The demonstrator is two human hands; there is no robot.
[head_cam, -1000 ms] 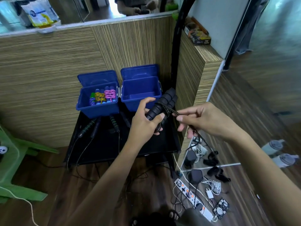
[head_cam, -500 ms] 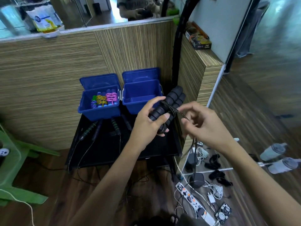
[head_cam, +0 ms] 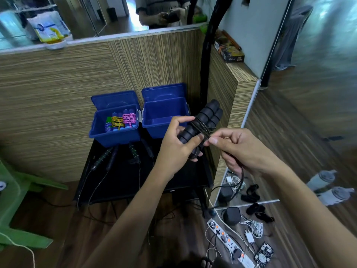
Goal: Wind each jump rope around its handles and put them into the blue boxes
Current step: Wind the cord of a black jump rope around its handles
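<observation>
In the head view, your left hand (head_cam: 179,144) was clenched around the pair of black handles (head_cam: 201,124), held tilted in the air in front of the right box (head_cam: 164,117), thumb pressed across the wraps to pin them. Your right hand (head_cam: 237,149) pinched the cord (head_cam: 202,128) between thumb and forefinger right at the handles, touching your left thumb, where a second before it had been pulled out to the side with a taut span of cord between your hands. That meant another turn had gone on: several wraps now crossed the middle of the handles, where earlier only one or two showed. You had also lifted the bundle higher and nearer to the box. A good length of slack (head_cam: 240,182) hung below your right palm toward the floor, so I judged the winding only partly done. The right box looked empty, while the left box (head_cam: 116,132) held three wound ropes (head_cam: 120,121). Two more ropes (head_cam: 119,155) lay unwound on the black table (head_cam: 123,182), cords trailing over its front edge, so most of the job remained.
</observation>
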